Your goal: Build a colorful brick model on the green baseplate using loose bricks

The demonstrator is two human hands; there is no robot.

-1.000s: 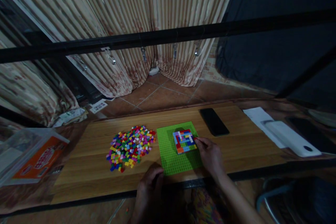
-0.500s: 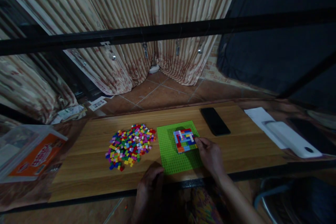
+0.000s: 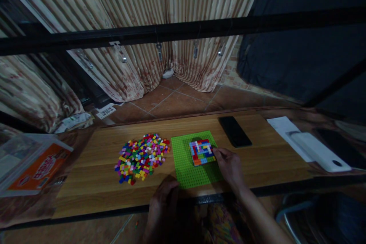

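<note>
A flat, many-coloured block of toy building bricks (image 3: 202,153) sits on a green studded baseplate (image 3: 183,173). My right hand (image 3: 228,162) reaches in from the right, thumb and forefinger pinched together at the block's right edge. Whatever lies between those fingertips is too small to make out. Down at the table's front edge, beside the baseplate's near left corner, my left hand (image 3: 163,194) is curled in shadow. Its fingers are closed, and any thing in them is hidden. Left of the baseplate spreads a pile of small loose bricks (image 3: 142,157) in many colours.
A black phone (image 3: 235,131) lies on the wooden table (image 3: 85,183), right of the baseplate. Farther right are white paper (image 3: 283,129) and a white oblong device (image 3: 318,151). A clear plastic box with an orange label (image 3: 40,169) stands at left. A dark bar (image 3: 183,31) crosses beyond the table.
The whole view has shifted very slightly. Both hands keep nearly the same places, my right hand still pinching at the block's right edge.
</note>
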